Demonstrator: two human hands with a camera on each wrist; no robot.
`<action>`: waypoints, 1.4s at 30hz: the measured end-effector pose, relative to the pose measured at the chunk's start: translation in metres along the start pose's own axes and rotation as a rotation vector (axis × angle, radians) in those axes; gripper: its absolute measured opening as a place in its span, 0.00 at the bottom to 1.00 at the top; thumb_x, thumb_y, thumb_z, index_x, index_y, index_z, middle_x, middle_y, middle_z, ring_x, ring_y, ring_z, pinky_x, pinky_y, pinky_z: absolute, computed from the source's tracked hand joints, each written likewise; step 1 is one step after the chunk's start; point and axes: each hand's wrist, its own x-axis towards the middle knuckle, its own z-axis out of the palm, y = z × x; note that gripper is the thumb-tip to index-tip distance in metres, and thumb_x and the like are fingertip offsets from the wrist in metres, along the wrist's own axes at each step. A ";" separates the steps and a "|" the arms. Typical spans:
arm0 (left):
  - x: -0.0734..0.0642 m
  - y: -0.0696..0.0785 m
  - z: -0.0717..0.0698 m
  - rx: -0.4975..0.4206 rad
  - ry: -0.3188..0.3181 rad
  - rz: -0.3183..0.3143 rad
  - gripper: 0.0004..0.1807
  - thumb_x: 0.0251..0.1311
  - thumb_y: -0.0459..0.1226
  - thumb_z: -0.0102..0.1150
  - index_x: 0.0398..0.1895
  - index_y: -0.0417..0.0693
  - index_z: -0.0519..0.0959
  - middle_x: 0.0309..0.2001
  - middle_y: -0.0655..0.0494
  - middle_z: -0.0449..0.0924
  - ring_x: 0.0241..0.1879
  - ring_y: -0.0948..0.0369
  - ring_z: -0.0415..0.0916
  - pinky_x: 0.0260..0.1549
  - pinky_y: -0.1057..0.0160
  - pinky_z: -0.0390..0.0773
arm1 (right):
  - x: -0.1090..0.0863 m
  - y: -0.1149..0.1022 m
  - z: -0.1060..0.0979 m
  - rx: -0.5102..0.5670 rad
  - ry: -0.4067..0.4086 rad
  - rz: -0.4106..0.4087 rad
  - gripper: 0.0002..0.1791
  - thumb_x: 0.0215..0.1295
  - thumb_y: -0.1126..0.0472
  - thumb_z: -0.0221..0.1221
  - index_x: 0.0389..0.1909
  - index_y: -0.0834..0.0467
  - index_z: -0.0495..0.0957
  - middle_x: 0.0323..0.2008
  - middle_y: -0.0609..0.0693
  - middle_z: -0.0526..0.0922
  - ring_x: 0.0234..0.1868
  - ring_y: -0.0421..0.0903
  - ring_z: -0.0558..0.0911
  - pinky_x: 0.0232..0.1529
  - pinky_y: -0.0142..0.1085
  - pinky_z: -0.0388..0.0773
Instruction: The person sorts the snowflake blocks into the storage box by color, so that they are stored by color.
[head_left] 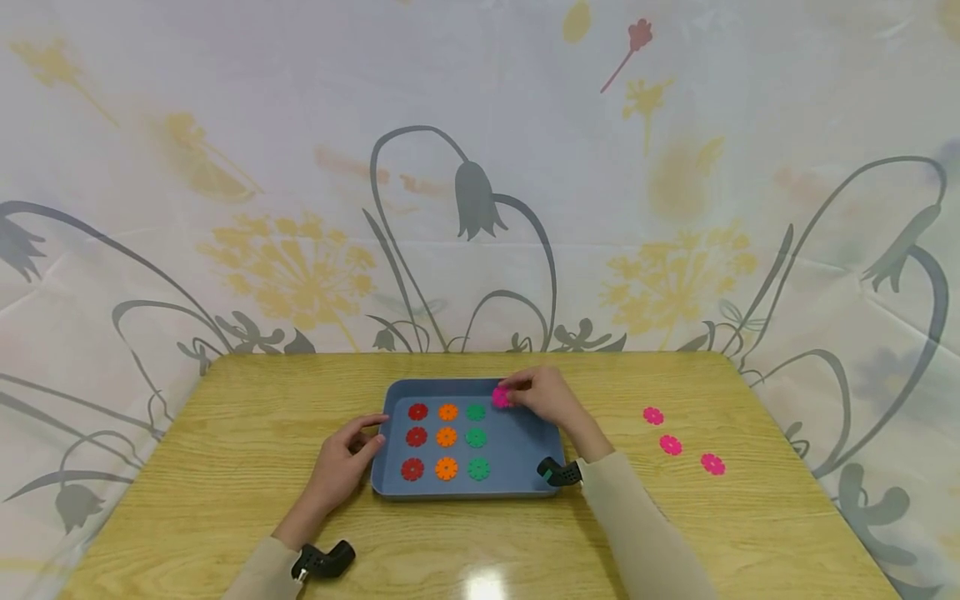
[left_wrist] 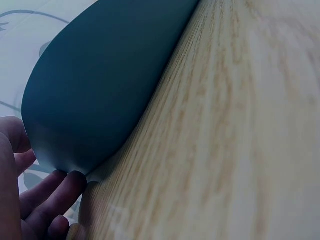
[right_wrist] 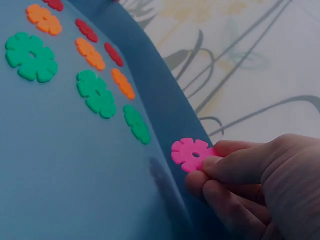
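A blue-grey tray (head_left: 525, 492) holds three columns of notched, flower-shaped plastic discs. Red discs (head_left: 417, 437) are leftmost, orange discs (head_left: 446, 437) in the middle, and green discs (head_left: 476, 437) to their right. Over the tray's far right part, my right hand (head_left: 547, 395) pinches a pink disc (right_wrist: 191, 154) between thumb and fingers, its notched edge and centre hole showing in the right wrist view. My left hand (head_left: 341, 467) holds the tray at its left side. In the left wrist view, its fingertips (left_wrist: 75, 182) meet the lower part of the tray's outer wall (left_wrist: 100, 90).
Three more pink discs (head_left: 671, 445) lie in a slanting row on the wooden table (head_left: 240, 433), right of the tray. A pale curtain (head_left: 315, 167) with flower prints hangs behind the table's far edge. A black wrist camera (head_left: 558, 472) overlaps the tray's near right corner.
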 end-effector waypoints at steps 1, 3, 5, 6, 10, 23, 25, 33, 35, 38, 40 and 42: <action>0.001 -0.005 0.000 -0.002 0.002 -0.003 0.16 0.62 0.36 0.57 0.54 0.46 0.77 0.32 0.50 0.79 0.28 0.57 0.74 0.27 0.66 0.72 | 0.000 -0.001 0.000 -0.014 -0.005 -0.005 0.08 0.54 0.63 0.65 0.36 0.52 0.86 0.33 0.45 0.84 0.31 0.39 0.78 0.32 0.35 0.74; 0.002 -0.009 0.000 -0.005 0.003 0.003 0.16 0.62 0.38 0.58 0.54 0.48 0.77 0.31 0.53 0.79 0.28 0.59 0.74 0.27 0.66 0.72 | 0.002 -0.001 0.002 -0.048 -0.015 -0.010 0.07 0.56 0.62 0.65 0.36 0.52 0.86 0.32 0.45 0.84 0.29 0.38 0.78 0.30 0.35 0.74; 0.002 -0.011 -0.001 -0.008 0.004 0.015 0.16 0.62 0.39 0.58 0.54 0.48 0.78 0.31 0.54 0.79 0.28 0.60 0.74 0.27 0.66 0.72 | 0.004 0.000 0.004 -0.095 -0.019 -0.017 0.07 0.57 0.62 0.64 0.36 0.52 0.86 0.31 0.44 0.83 0.27 0.37 0.77 0.29 0.34 0.73; 0.002 -0.012 -0.001 -0.012 0.005 0.019 0.16 0.62 0.39 0.58 0.53 0.49 0.78 0.31 0.55 0.79 0.28 0.60 0.74 0.27 0.65 0.72 | 0.004 0.001 0.005 -0.117 -0.021 -0.024 0.07 0.57 0.63 0.64 0.36 0.53 0.86 0.30 0.44 0.83 0.26 0.36 0.77 0.29 0.33 0.73; 0.003 -0.011 -0.001 -0.015 0.006 0.021 0.16 0.62 0.39 0.58 0.53 0.49 0.78 0.32 0.55 0.79 0.28 0.60 0.74 0.27 0.65 0.73 | 0.007 -0.001 0.008 -0.177 -0.008 -0.025 0.06 0.57 0.64 0.63 0.35 0.53 0.86 0.28 0.44 0.83 0.24 0.36 0.76 0.27 0.33 0.72; -0.003 0.031 -0.006 -0.002 -0.010 0.005 0.16 0.62 0.31 0.56 0.54 0.39 0.76 0.33 0.42 0.79 0.31 0.47 0.75 0.28 0.67 0.72 | 0.008 -0.006 0.011 -0.248 0.032 0.035 0.06 0.56 0.65 0.64 0.33 0.52 0.86 0.30 0.45 0.83 0.28 0.39 0.75 0.30 0.34 0.72; -0.003 0.032 -0.007 -0.003 -0.009 0.010 0.16 0.62 0.31 0.56 0.53 0.39 0.76 0.33 0.42 0.79 0.30 0.48 0.75 0.28 0.67 0.72 | 0.008 -0.006 0.011 -0.251 0.039 0.029 0.06 0.56 0.64 0.64 0.33 0.51 0.86 0.32 0.45 0.83 0.29 0.40 0.75 0.31 0.34 0.72; -0.003 0.031 -0.006 -0.014 -0.012 0.016 0.16 0.62 0.31 0.56 0.54 0.38 0.76 0.35 0.41 0.79 0.31 0.47 0.75 0.29 0.67 0.72 | 0.005 -0.002 0.007 -0.136 0.032 -0.017 0.07 0.59 0.65 0.62 0.36 0.55 0.86 0.31 0.45 0.84 0.27 0.38 0.76 0.29 0.33 0.73; -0.004 0.031 -0.006 -0.012 -0.010 0.016 0.16 0.62 0.31 0.56 0.54 0.38 0.76 0.36 0.42 0.79 0.31 0.47 0.75 0.29 0.66 0.72 | 0.004 -0.001 0.006 -0.083 0.023 -0.014 0.07 0.59 0.65 0.62 0.37 0.55 0.86 0.32 0.45 0.84 0.28 0.38 0.77 0.29 0.34 0.74; -0.005 0.030 -0.006 -0.007 -0.009 0.013 0.16 0.62 0.31 0.56 0.54 0.39 0.76 0.35 0.42 0.79 0.30 0.49 0.75 0.29 0.67 0.72 | 0.004 0.001 0.002 -0.018 0.013 -0.016 0.07 0.59 0.63 0.63 0.38 0.54 0.86 0.35 0.45 0.84 0.30 0.37 0.79 0.31 0.34 0.75; -0.005 0.030 -0.005 -0.002 -0.007 0.010 0.16 0.62 0.32 0.56 0.53 0.39 0.76 0.34 0.43 0.79 0.29 0.51 0.75 0.28 0.67 0.72 | 0.003 0.003 0.000 0.001 0.012 -0.028 0.08 0.58 0.62 0.63 0.39 0.53 0.86 0.36 0.45 0.84 0.33 0.38 0.80 0.33 0.34 0.75; -0.006 0.029 -0.005 0.002 -0.003 0.003 0.16 0.61 0.32 0.57 0.53 0.39 0.77 0.33 0.44 0.79 0.29 0.53 0.74 0.27 0.67 0.72 | 0.001 0.005 -0.003 0.011 0.009 -0.046 0.09 0.58 0.62 0.64 0.40 0.53 0.85 0.37 0.45 0.84 0.36 0.38 0.80 0.35 0.34 0.75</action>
